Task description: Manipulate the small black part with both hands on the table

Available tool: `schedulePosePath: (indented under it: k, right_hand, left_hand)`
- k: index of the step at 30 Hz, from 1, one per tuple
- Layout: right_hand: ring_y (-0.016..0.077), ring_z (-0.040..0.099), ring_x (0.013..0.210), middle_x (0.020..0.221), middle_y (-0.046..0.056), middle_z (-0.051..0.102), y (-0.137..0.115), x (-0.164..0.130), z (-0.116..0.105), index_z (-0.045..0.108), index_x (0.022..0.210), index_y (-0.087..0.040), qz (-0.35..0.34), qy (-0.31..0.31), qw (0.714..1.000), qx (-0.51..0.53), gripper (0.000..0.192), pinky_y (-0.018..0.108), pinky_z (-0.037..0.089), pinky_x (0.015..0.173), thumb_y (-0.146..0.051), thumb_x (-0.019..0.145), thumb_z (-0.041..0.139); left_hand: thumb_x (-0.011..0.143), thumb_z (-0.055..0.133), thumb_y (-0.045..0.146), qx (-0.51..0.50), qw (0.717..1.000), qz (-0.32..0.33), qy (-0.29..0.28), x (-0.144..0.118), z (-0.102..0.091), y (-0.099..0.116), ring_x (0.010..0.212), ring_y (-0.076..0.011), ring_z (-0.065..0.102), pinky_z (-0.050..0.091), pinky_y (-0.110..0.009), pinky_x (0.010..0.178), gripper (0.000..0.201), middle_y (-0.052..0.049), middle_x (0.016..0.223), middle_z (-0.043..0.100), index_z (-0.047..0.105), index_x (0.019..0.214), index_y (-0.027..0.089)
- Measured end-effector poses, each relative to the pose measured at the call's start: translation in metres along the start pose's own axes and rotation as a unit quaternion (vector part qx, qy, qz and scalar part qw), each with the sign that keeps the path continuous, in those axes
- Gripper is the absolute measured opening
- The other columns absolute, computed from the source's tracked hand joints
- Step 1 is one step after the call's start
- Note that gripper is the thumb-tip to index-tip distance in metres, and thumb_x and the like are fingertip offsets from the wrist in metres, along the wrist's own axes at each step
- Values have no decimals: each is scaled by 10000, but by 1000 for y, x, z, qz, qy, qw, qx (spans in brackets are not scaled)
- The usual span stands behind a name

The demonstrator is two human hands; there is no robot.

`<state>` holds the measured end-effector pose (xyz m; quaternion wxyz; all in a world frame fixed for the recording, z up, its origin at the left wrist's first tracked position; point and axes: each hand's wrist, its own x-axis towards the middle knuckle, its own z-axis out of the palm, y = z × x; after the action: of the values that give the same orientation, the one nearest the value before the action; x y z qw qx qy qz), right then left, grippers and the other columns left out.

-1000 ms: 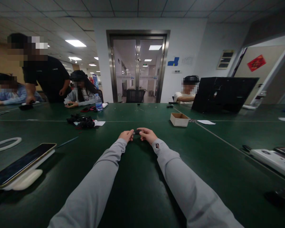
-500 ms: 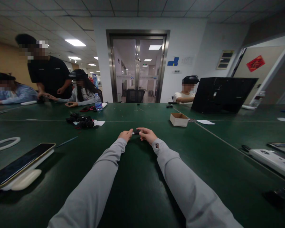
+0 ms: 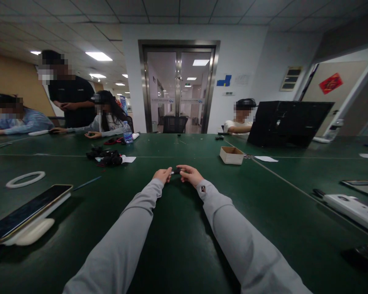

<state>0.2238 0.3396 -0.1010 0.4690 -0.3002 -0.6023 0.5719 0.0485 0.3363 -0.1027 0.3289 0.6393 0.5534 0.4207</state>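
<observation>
Green tabletop [image 3: 178,245] runs wide across an office room, with a glass double door [image 3: 178,87] in the far wall and ceiling lights overhead. Both arms reach straight out over it in grey sleeves, and the hands meet well forward, near the table's middle. The left hand [image 3: 162,175] and the right hand [image 3: 189,174] are closed from either side on a small dark part [image 3: 176,171], pinched at its two ends between fingertips and held just above the surface. It is too small to tell what it is, though a pale bit shows at its left end. Gripping it from both ends likely keeps it steady for fine finger work, and the forearms lying low over the table would help with that.

A small cardboard box [image 3: 231,155] sits open beyond the right hand, near enough to reach. To the left of it a heap of dark parts [image 3: 106,157] lies by a white paper. A phone [image 3: 24,212] rests tilted on a white stand at the near left, with a white ring [image 3: 25,179] behind it. A black laptop [image 3: 286,122] stands open on the right, its back to the camera. Other people sit or stand along the far and left sides of the table, busy at their own places.
</observation>
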Motion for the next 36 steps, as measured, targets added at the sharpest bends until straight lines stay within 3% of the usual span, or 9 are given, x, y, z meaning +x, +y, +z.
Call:
schedulePosePath:
  k: [9, 16, 21, 36]
  right_hand:
    - [62, 519, 448, 585, -39, 527, 1, 2, 1, 608, 961, -153, 18, 32, 999, 6, 305, 190, 451, 437, -198, 667, 671]
    - [64, 520, 433, 585, -24, 562, 0, 2, 3, 610, 931, -133, 29, 41, 999, 7, 266, 189, 455, 429, -166, 673, 667]
    - [63, 515, 412, 590, -8, 585, 3, 4, 2, 608, 920, -125, 42, 53, 998, 12, 232, 190, 454, 415, -172, 697, 650]
    - [70, 533, 426, 544, -17, 575, 3, 5, 1, 599, 929, -114, 42, 62, 997, -4, 229, 179, 469, 419, -138, 704, 638]
  left_hand:
    - [679, 512, 524, -21, 999, 44, 2, -1, 1, 1, 470, -95, 498, 416, -213, 508, 377, -5, 544, 588, 585, 628, 157]
    - [637, 613, 355, -94, 994, 64, -2, -3, 1, 4, 591, -131, 573, 451, -228, 544, 237, -21, 615, 610, 588, 747, 147]
    - [640, 608, 274, -80, 994, 68, 13, -3, 2, 6, 588, -127, 574, 457, -226, 555, 173, -26, 614, 620, 602, 754, 145]
    - [648, 612, 292, -70, 996, 63, 7, -3, 2, 5, 571, -133, 573, 461, -246, 551, 178, -33, 603, 621, 602, 741, 141]
